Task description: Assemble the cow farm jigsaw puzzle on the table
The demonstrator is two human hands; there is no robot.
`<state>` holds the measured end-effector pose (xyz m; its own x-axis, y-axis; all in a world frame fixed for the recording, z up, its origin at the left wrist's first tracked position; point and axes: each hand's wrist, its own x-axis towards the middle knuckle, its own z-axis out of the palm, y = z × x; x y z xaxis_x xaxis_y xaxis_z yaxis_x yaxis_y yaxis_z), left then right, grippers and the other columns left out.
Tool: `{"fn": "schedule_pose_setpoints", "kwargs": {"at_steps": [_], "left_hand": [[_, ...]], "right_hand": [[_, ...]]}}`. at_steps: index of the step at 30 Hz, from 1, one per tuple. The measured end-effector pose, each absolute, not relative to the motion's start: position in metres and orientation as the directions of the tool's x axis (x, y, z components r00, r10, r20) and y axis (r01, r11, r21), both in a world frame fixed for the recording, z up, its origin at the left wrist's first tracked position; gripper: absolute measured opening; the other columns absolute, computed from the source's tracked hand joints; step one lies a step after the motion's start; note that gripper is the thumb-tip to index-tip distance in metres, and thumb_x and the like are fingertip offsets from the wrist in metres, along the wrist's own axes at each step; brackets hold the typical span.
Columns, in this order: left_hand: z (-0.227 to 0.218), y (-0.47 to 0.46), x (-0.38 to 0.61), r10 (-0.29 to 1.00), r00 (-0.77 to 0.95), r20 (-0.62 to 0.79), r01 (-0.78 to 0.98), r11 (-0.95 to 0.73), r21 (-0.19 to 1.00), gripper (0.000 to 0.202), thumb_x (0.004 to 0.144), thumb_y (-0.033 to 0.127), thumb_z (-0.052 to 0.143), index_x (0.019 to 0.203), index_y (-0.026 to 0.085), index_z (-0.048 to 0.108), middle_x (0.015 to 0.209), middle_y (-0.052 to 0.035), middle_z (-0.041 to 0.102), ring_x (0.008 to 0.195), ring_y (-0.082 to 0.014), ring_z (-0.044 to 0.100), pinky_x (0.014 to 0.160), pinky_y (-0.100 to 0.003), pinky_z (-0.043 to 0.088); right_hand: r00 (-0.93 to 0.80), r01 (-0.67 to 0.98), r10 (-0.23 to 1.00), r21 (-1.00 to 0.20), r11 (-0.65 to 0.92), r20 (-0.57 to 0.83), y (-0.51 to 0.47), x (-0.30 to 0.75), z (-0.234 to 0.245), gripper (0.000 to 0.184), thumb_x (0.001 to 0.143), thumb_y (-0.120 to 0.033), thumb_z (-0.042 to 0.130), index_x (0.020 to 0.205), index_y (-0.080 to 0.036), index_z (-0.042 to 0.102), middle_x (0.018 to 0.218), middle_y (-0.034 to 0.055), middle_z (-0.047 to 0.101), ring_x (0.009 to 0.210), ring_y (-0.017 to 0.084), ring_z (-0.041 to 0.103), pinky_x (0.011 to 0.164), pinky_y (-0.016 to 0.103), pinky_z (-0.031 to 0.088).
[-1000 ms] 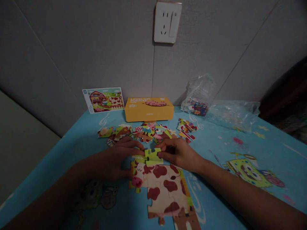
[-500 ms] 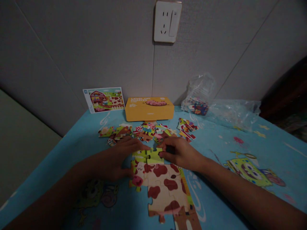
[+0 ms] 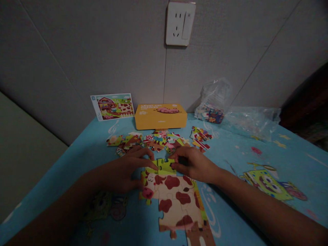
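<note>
With the green puzzle piece (image 3: 166, 168) as the clock's centre, a picture card (image 3: 112, 108) of a farm leans at ten o'clock, its blue corner label too small to read. The left hand (image 3: 125, 169) lies at nine, fingers spread and loosely bent, tips on the puzzle beside the green piece's left edge. Loose pieces (image 3: 155, 142) are heaped at eleven; behind them, at twelve, a yellow box (image 3: 161, 121) reads "LEVEL UP! PUZZLES", its smaller print blurred. The green piece lies along the top of the joined cow section (image 3: 171, 199), which spreads toward five and six. At three, the right hand (image 3: 196, 166) pinches the piece's right edge between thumb and forefinger. A clear bag (image 3: 211, 113) of more pieces sits between one and two, crumpled plastic (image 3: 252, 123) at two.
</note>
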<state>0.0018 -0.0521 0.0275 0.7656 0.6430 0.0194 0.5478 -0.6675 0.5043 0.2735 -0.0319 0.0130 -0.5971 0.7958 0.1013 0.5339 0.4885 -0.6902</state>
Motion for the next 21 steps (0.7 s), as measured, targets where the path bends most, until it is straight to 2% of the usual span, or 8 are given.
{"fn": "schedule_pose_setpoints", "kwargs": {"at_steps": [5,10,21], "left_hand": [[0.0287,-0.0523,0.0018,0.641,0.767,0.015,0.544,-0.663,0.513,0.042,0.079,0.025,0.073,0.119,0.032,0.062,0.129,-0.0060,0.051,0.120,-0.0282,0.050,0.106,-0.048,0.041],[0.0274,-0.0514,0.0009,0.637,0.771,0.010,0.545,-0.667,0.509,0.045,0.078,0.020,0.072,0.120,0.033,0.061,0.130,-0.0051,0.050,0.123,-0.0276,0.048,0.108,-0.049,0.037],[0.0259,-0.0521,-0.0001,0.641,0.767,0.005,0.552,-0.664,0.504,0.044,0.078,0.020,0.072,0.119,0.033,0.061,0.130,-0.0042,0.049,0.122,-0.0283,0.048,0.108,-0.049,0.036]], "right_hand": [[-0.603,0.531,0.791,-0.686,0.498,0.107,-0.0315,0.2731,0.0134,0.003,0.079,-0.020,0.064,0.077,-0.017,0.065,0.066,-0.0009,0.059,0.060,0.012,0.050,0.060,0.025,0.037],[-0.611,0.513,0.781,-0.686,0.516,0.130,-0.0311,0.2736,0.0128,0.006,0.079,-0.018,0.064,0.073,-0.018,0.063,0.065,-0.0018,0.057,0.058,0.011,0.047,0.059,0.025,0.037],[-0.634,0.526,0.766,-0.667,0.527,0.105,-0.0311,0.2742,0.0121,0.007,0.083,-0.020,0.061,0.081,-0.017,0.067,0.069,-0.0006,0.060,0.059,0.011,0.049,0.059,0.025,0.037]]}}
